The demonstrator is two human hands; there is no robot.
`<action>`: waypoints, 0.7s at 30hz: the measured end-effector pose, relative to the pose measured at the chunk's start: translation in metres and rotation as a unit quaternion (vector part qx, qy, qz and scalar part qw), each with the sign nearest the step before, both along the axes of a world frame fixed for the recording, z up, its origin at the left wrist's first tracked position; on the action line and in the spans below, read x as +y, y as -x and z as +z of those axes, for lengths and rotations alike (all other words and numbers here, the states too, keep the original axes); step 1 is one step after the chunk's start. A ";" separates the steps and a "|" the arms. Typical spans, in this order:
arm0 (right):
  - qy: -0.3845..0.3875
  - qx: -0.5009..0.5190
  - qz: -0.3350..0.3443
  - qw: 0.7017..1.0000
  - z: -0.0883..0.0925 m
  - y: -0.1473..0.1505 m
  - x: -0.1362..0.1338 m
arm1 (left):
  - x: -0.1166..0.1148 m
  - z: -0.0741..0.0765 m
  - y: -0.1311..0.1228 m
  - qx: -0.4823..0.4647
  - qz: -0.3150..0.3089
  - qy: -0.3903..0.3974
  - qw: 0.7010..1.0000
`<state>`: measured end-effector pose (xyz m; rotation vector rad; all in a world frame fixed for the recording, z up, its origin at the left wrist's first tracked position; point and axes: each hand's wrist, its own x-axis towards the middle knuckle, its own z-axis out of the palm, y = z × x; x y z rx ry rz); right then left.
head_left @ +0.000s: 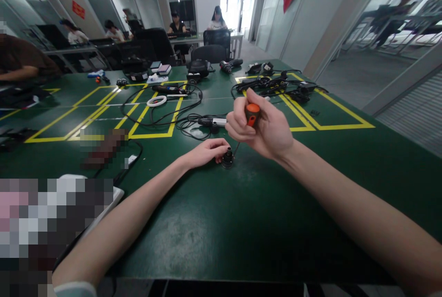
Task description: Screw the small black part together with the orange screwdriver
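Head view, our one listing: one black part, small, standing on the green tabletop straight ahead of us, narrow neck uppermost, wider base down, long axis upright. One left grip, bare hand, low, just beside the part on its left, thumb by the neck and fingers at the side, pinching it; we count this as the nearer hand. One right grip, bare hand, raised, to the right of and above the part, fingers wrapped around one screwdriver, orange-and-black handle, butt tilted toward us. Thin shaft slants down and leftward to the part's right flank; whether the tip touches, we cannot tell. Governing relation, in our judgement: slanted shaft against upright part, meeting at an angle from the right. Beyond both hands: one black cable, loosely coiled, well apart from the part.
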<state>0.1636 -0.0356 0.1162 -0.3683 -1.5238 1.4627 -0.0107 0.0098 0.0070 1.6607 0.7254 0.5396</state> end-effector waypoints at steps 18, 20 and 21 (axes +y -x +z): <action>0.071 0.061 0.034 0.995 -0.004 0.001 0.001 | -0.002 0.005 -0.001 0.013 -0.005 -0.010 1.000; 0.072 0.052 0.023 0.996 -0.003 0.002 0.001 | -0.002 0.005 -0.001 0.013 -0.007 -0.010 1.000; 0.073 0.046 0.020 0.996 -0.002 0.002 0.001 | -0.001 0.004 -0.001 0.013 -0.008 -0.010 1.000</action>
